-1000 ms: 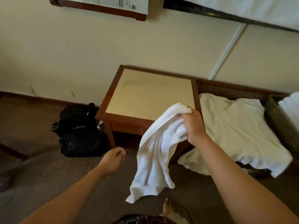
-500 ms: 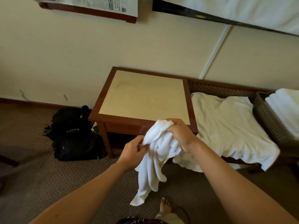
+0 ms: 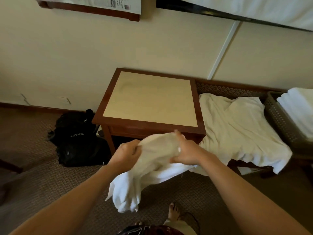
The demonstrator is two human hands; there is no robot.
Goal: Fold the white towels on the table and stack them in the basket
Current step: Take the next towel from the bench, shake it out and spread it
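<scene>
White towel hangs before the tabletop's near edge, bunched between both hands: left hand and right hand grip it. Soft, light and limp, it probably handles best by two corners.

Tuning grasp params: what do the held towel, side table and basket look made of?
Held towel: soft white cloth, likely terry; it bunches and drapes limply between both hands.
Side table: dark red-brown wood frame, glossy, with a pale matte inset top, possibly laminate.
Basket: brown woven or perforated wall, wicker or plastic; cannot tell.
</scene>
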